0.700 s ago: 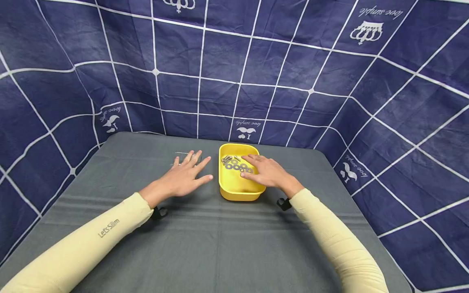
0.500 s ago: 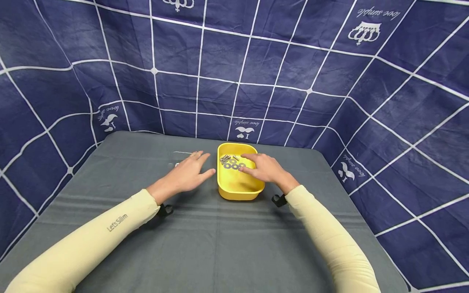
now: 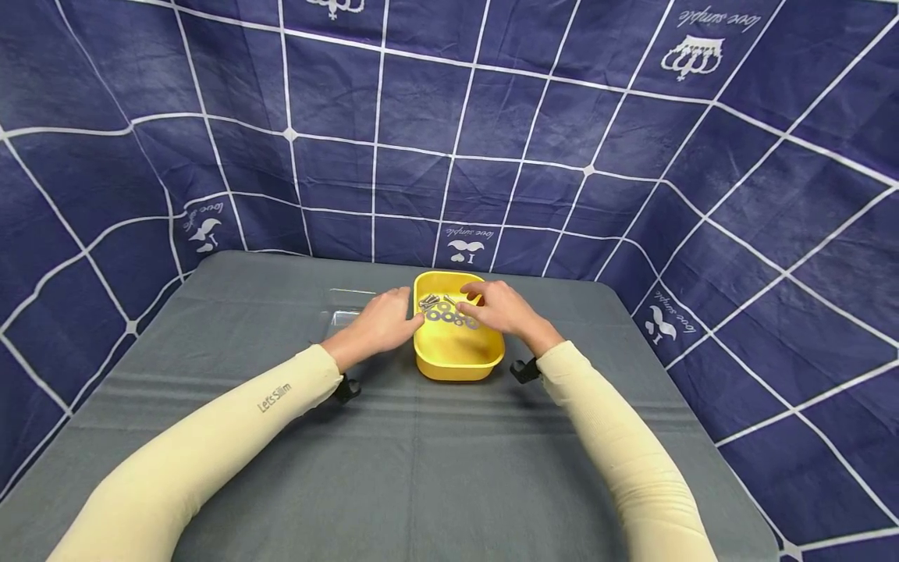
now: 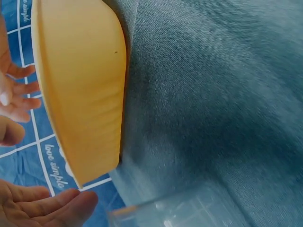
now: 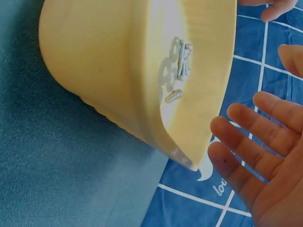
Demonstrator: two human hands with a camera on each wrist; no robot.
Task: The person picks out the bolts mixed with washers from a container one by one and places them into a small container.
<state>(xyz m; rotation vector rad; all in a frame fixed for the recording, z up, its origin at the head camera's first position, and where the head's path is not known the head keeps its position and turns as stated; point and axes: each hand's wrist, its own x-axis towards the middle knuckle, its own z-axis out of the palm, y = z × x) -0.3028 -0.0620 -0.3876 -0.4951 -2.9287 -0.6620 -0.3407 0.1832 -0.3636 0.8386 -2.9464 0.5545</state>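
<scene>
A yellow plastic bin [image 3: 456, 373] stands on the grey cloth, with several metal washers [image 3: 448, 316] and bolts [image 5: 184, 61] lying inside. My left hand [image 3: 385, 321] is beside the bin's left wall, its thumb at the rim and nothing in its grasp. Over the right side of the bin hovers my right hand [image 3: 502, 308], fingers relaxed and slightly bent above the washers. The right wrist view shows those fingers [image 5: 251, 151] spread and holding nothing. Partly hidden behind my left hand is a clear plastic box [image 3: 342, 317].
Grey cloth [image 3: 414, 468] covers the table. A dark blue curtain [image 3: 520, 117] with white grid lines hangs behind it and along both sides. A black wrist strap [image 3: 523, 370] shows below the right wrist.
My left hand has moved right, from over the clear box to the bin's left side, with its fingers drawn closer together. The right hand has stayed above the bin, fingers bending slightly more.
</scene>
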